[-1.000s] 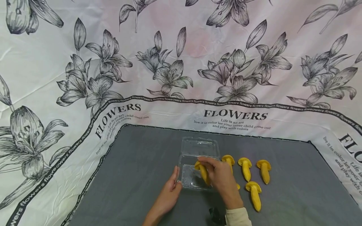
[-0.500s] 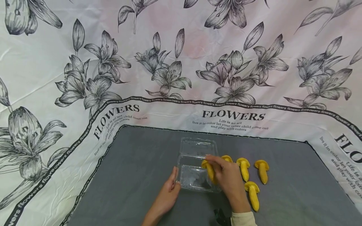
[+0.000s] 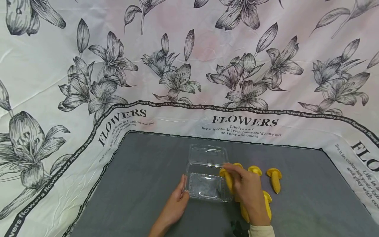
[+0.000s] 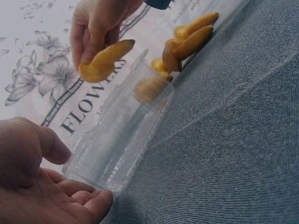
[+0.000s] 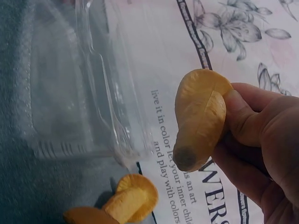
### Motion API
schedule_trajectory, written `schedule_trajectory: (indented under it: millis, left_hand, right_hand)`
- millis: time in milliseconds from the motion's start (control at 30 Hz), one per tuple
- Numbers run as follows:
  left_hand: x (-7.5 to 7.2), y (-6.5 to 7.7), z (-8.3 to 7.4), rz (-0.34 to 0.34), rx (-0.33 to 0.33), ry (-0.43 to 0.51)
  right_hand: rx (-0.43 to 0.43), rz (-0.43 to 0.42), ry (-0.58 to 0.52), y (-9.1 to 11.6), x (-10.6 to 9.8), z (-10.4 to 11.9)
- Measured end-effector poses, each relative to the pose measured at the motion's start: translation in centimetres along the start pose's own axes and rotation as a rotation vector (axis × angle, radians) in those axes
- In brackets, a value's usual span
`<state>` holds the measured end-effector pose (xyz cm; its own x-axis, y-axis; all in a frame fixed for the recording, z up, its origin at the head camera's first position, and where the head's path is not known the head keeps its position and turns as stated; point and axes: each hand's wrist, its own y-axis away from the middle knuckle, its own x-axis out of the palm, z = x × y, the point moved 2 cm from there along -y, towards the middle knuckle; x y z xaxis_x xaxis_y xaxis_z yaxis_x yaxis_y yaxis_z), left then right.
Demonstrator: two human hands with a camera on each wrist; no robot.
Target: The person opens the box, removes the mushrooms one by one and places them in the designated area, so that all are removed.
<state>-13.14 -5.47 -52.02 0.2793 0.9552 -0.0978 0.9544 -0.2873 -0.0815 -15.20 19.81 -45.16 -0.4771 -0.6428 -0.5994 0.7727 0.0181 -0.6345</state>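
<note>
A yellow toy-like mushroom is pinched by its cap in my right hand, above the right edge of a clear plastic clamshell box. In the right wrist view the mushroom shows its ribbed cap underside and a dark stem tip, thumb against the cap. The box sits on the table with its lid folded back, and nothing lies inside it. My left hand holds the box's left side. In the left wrist view that thumb is at the rim, the fingers low against the end wall.
Several more yellow mushrooms lie right of the box, including one at the far right and another partly behind my right wrist. A dark object shows beside the right sleeve. Flower-printed white fabric rises behind the grey tabletop.
My right hand has moved right with the mushroom, from over the inside of the box to its right edge, covering other mushrooms. My left hand and the box have hardly moved.
</note>
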Motion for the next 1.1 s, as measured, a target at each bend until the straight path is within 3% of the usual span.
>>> schedule_trajectory:
  millis: [700, 900, 1100]
  left_hand:
    - [0.0, -0.1, -0.3, 0.029, -0.034, 0.007]
    - [0.0, -0.1, -0.3, 0.028, -0.026, 0.008]
    - [0.0, 0.1, -0.4, 0.03, -0.016, 0.023]
  right_hand:
    - [0.03, -0.127, 0.1, 1.0, -3.1, -2.8]
    - [0.099, -0.123, 0.122, 1.4, -4.1, -3.5]
    - [0.108, -0.161, 0.16, 2.0, -5.2, -4.5]
